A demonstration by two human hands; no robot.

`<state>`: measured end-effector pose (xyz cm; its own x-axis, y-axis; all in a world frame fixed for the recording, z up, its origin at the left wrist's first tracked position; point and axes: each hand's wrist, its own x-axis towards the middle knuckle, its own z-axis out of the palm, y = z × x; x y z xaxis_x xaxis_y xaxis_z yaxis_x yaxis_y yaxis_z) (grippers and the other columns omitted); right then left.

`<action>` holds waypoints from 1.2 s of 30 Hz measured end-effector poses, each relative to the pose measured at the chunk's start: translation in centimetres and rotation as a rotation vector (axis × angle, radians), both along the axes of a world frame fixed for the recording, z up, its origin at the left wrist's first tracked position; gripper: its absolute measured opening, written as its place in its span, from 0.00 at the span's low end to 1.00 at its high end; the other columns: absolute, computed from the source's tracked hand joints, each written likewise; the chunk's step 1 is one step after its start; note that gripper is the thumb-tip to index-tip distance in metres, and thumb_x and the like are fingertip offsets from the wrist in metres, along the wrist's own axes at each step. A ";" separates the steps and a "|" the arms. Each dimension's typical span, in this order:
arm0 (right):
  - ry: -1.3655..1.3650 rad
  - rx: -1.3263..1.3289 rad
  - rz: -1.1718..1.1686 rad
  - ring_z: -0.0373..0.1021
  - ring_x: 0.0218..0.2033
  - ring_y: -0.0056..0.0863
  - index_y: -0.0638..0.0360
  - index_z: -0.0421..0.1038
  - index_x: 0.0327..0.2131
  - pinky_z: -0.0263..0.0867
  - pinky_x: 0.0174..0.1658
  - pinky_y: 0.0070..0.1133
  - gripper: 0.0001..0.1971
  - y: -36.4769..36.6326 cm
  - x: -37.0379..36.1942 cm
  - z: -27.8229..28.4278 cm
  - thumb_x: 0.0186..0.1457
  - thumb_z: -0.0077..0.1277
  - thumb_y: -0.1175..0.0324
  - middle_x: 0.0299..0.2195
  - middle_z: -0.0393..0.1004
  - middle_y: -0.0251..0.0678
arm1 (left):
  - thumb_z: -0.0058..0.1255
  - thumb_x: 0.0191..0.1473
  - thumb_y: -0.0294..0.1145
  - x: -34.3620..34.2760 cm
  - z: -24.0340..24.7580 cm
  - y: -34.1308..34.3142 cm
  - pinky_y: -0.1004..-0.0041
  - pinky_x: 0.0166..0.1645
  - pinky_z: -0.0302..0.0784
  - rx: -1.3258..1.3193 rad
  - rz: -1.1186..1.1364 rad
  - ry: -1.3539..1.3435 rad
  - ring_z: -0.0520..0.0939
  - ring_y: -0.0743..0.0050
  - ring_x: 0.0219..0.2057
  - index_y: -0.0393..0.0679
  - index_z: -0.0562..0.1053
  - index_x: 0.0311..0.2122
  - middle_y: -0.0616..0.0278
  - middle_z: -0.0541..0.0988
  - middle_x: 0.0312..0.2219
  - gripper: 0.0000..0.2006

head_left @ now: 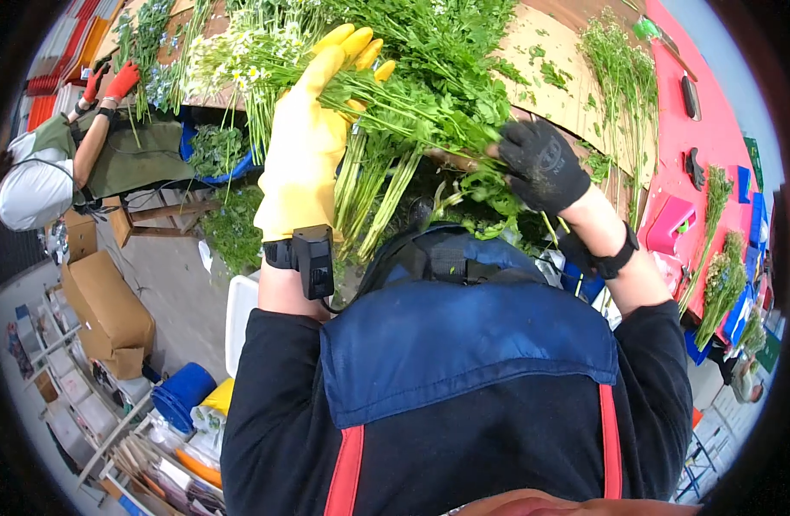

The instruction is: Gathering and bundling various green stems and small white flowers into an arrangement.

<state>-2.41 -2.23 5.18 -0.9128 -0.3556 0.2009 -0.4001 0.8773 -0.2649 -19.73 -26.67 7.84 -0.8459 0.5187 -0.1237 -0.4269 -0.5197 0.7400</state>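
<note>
My left hand [313, 112], in a long yellow rubber glove, is wrapped round a bunch of white daisy-like flowers [244, 67]. The blooms stick out to its left; green stems [412, 107] run right toward my other hand. My right hand [545, 165], in a black work glove, is closed at the leafy lower end of these stems. What lies inside its fingers is hidden. Beneath both hands spreads a pile of leafy greenery [447, 52] on the table. More cut stems [361, 193] hang over the near table edge between my arms.
Cardboard [532, 34] covers part of the table. A bundle of thin greens [618, 69] lies to the right, beside a red tabletop [679, 155] with a dark-handled knife [690, 96]. At the left, a co-worker in red gloves [122, 80] handles stems. A cardboard box [107, 301] stands on the floor.
</note>
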 end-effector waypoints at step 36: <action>0.052 -0.298 0.079 0.76 0.35 0.45 0.58 0.77 0.44 0.72 0.39 0.36 0.14 -3.2 -2.7 -0.7 0.56 0.57 0.64 0.35 0.78 0.44 | 0.48 0.66 0.37 0.2 2.0 -2.4 0.45 0.68 0.66 -0.071 0.084 0.127 0.72 0.52 0.61 0.36 0.66 0.63 0.49 0.74 0.57 0.24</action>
<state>-5.07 -5.43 4.46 -0.8704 -0.3431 0.3531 -0.4837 0.7297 -0.4833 -19.52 -29.04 9.85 -0.8973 0.4389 -0.0471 -0.2849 -0.4943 0.8213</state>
